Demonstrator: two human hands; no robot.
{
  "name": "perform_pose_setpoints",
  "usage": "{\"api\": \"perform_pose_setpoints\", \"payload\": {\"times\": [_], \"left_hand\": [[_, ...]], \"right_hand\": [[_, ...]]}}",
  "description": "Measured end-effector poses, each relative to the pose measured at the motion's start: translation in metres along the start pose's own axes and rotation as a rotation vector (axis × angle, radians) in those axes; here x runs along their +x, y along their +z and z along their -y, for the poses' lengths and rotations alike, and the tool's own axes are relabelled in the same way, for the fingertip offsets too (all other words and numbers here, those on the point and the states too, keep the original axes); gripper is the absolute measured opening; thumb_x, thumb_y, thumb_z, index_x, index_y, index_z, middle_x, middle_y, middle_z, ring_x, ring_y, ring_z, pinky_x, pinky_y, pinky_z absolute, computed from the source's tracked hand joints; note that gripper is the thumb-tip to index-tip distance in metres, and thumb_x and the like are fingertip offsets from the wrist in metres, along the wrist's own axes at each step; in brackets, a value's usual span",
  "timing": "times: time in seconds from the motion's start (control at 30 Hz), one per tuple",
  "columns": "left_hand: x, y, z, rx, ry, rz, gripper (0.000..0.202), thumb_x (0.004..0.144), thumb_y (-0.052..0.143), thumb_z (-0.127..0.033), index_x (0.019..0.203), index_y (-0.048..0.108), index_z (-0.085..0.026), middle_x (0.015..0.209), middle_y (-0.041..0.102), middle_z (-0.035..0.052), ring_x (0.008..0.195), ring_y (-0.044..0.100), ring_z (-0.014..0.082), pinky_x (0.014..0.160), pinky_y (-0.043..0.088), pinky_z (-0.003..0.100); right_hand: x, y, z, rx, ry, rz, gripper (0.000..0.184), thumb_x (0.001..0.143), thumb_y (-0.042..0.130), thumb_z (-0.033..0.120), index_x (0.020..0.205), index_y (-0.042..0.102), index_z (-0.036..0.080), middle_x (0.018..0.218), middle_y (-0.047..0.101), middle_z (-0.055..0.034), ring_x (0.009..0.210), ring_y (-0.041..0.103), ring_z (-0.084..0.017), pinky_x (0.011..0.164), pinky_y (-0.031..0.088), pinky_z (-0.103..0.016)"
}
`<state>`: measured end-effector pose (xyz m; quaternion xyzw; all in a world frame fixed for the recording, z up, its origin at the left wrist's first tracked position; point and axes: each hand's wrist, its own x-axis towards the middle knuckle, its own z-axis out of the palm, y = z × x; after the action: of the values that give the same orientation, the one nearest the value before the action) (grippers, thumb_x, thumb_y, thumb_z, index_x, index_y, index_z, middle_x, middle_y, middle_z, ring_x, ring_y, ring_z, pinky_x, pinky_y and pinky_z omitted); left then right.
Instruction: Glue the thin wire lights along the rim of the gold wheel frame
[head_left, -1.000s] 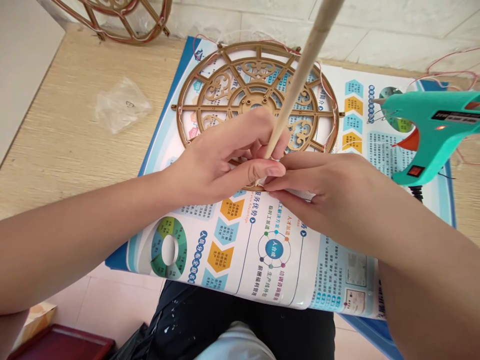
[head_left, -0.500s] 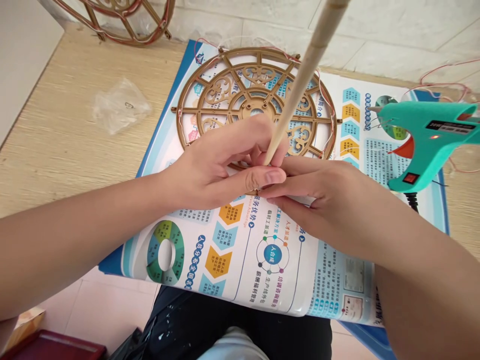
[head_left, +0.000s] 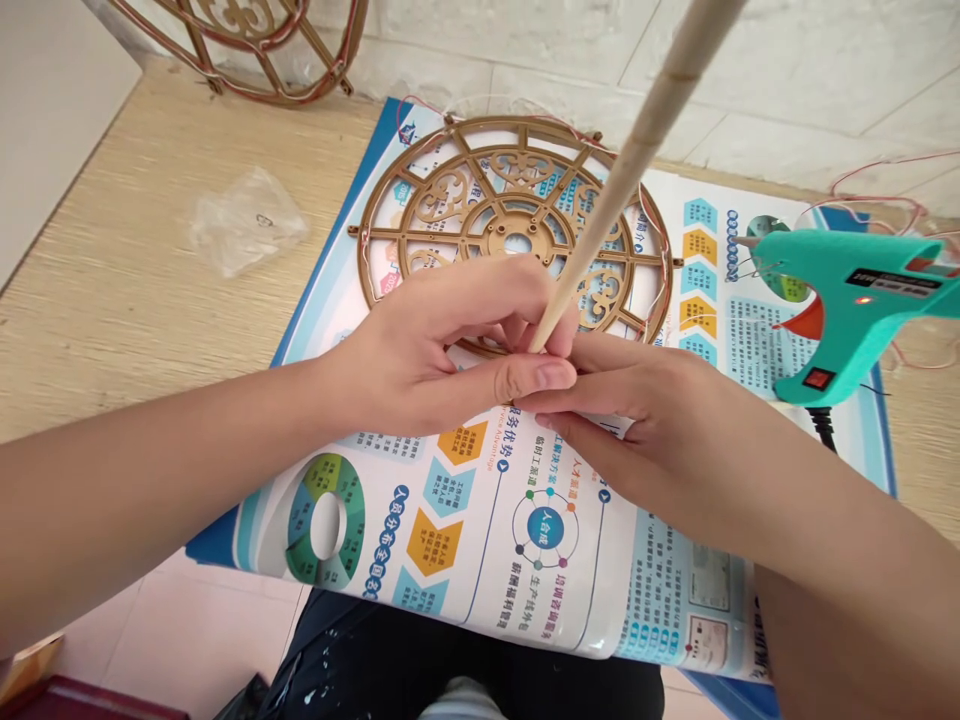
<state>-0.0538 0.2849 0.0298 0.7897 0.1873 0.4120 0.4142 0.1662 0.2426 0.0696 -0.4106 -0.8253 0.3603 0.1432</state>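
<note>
My left hand (head_left: 465,345) has its fingers closed round the narrow end of a pale wooden stick (head_left: 619,190), which slants up toward the camera. The left thumb and fingertips press together over the near rim of a round bronze-coloured openwork frame (head_left: 517,215). My right hand (head_left: 637,415) meets them there, with thumb and fingers pinched against the left fingertips. Whatever the right fingers grip is hidden. The frame lies flat, with scrollwork panels, a hub in the middle and thin wire along its outer ring.
A teal glue gun (head_left: 847,300) with its red light lit stands at the right, trailing a black cord. Beneath the frame lies a printed poster sheet (head_left: 442,560). A crumpled clear plastic bag (head_left: 251,220) is on the left. Another bronze frame (head_left: 281,92) leans on the wall.
The view has shifted a little, so the frame and glue gun appear slightly lower. Both hands keep the same grip near the rim, with hardly any finger movement.
</note>
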Motion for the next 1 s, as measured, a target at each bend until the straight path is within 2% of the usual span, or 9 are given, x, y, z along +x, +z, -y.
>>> {"api": "perform_pose_setpoints", "payload": {"times": [0.1,0.27,0.43,0.57,0.7,0.83,0.9,1.0], "left_hand": [[0.002,0.0,0.0,0.03,0.055,-0.016,0.024,0.104,0.066,-0.033,0.083,0.057,-0.025,0.087,0.066,0.0004,0.083,0.063,0.0154,0.072,0.056,0.036],[0.005,-0.002,0.004,0.079,0.145,0.022,0.011,0.102,0.068,-0.024,0.093,0.062,-0.025,0.083,0.066,-0.0014,0.081,0.063,0.0132,0.072,0.055,0.032],[0.004,-0.001,0.007,0.092,0.137,0.02,0.01,0.102,0.068,-0.029,0.092,0.064,-0.027,0.083,0.067,-0.0006,0.08,0.064,0.0158,0.07,0.055,0.034],[0.002,0.0,0.008,0.11,0.114,0.006,0.01,0.103,0.067,-0.029,0.093,0.064,-0.028,0.084,0.066,-0.0003,0.081,0.064,0.0161,0.07,0.054,0.035],[0.003,0.0,0.011,0.11,0.156,0.016,0.008,0.102,0.069,-0.028,0.095,0.064,-0.028,0.085,0.067,-0.0002,0.08,0.064,0.0156,0.07,0.055,0.033],[0.004,0.0,0.011,0.105,0.197,-0.001,0.009,0.1,0.071,-0.029,0.094,0.064,-0.027,0.082,0.066,-0.0004,0.079,0.063,0.0157,0.07,0.055,0.033],[0.004,0.0,0.01,0.122,0.168,-0.004,0.01,0.102,0.068,-0.028,0.094,0.063,-0.027,0.082,0.066,-0.0004,0.08,0.064,0.0157,0.071,0.054,0.033],[0.004,-0.001,0.011,0.133,0.176,0.003,0.01,0.103,0.067,-0.031,0.095,0.063,-0.027,0.083,0.067,-0.0004,0.079,0.064,0.0157,0.072,0.054,0.034]], "right_hand": [[-0.001,0.001,0.001,-0.023,-0.025,-0.006,0.027,0.1,0.057,0.007,0.091,0.08,0.018,0.104,0.073,-0.0073,0.089,0.071,-0.017,0.074,0.056,-0.031],[-0.004,0.004,0.005,-0.093,-0.03,0.021,0.024,0.102,0.052,0.009,0.096,0.074,0.017,0.106,0.069,-0.0099,0.091,0.069,-0.022,0.075,0.056,-0.038],[-0.006,0.002,0.005,-0.105,-0.039,0.014,0.026,0.102,0.052,0.01,0.085,0.069,0.019,0.099,0.067,-0.0073,0.093,0.068,-0.021,0.076,0.056,-0.035],[-0.005,-0.002,0.006,-0.101,-0.044,0.037,0.027,0.101,0.052,0.009,0.086,0.072,0.018,0.098,0.068,-0.0074,0.093,0.068,-0.021,0.077,0.055,-0.035],[-0.005,-0.001,0.005,-0.09,-0.063,0.05,0.027,0.102,0.051,0.01,0.105,0.077,0.019,0.109,0.071,-0.0096,0.095,0.068,-0.022,0.076,0.055,-0.036],[-0.006,0.002,0.005,-0.092,-0.097,0.053,0.036,0.104,0.05,0.013,0.13,0.073,0.022,0.122,0.069,-0.0111,0.104,0.068,-0.024,0.083,0.057,-0.039],[-0.006,0.003,0.006,-0.102,-0.096,0.063,0.036,0.104,0.048,0.013,0.129,0.073,0.021,0.121,0.069,-0.012,0.104,0.067,-0.025,0.082,0.058,-0.04],[-0.006,0.003,0.01,-0.129,-0.081,0.09,0.031,0.104,0.047,0.013,0.117,0.075,0.018,0.118,0.068,-0.0135,0.105,0.067,-0.028,0.083,0.058,-0.044]]}}
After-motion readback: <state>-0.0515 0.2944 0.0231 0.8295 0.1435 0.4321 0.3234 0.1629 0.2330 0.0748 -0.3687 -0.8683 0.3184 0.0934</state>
